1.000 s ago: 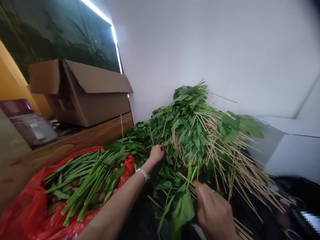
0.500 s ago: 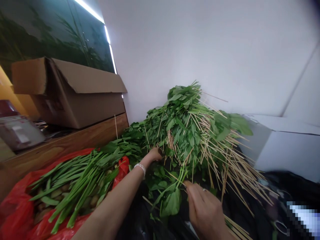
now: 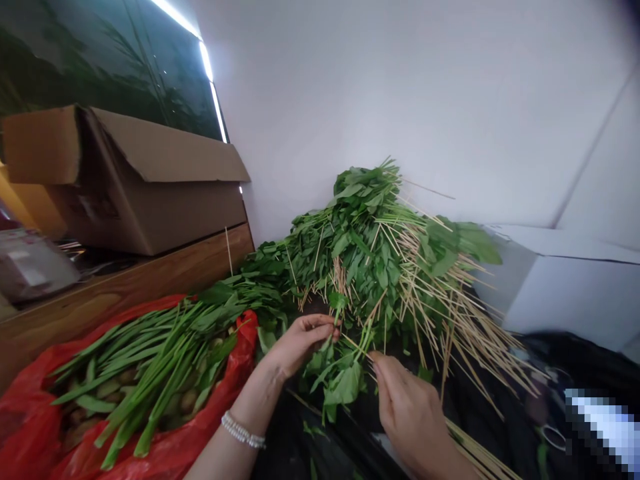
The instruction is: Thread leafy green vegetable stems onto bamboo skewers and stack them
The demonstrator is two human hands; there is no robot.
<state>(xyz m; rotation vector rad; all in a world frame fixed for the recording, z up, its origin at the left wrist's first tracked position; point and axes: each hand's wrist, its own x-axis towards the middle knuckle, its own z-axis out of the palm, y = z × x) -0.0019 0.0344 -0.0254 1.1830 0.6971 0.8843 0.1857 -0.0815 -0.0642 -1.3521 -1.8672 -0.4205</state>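
Right now, looking down from our head, we see our left hand (image 3: 300, 343) closed on a leafy sprig (image 3: 336, 310) and our right hand (image 3: 410, 413) pinching a bamboo skewer (image 3: 356, 345), both at the foot of a heaped pile of skewered greens (image 3: 370, 247). Long green stalks (image 3: 160, 353) lie in a red plastic bag (image 3: 240, 353) at lower left; a cardboard box (image 3: 150, 193) sits upper left.
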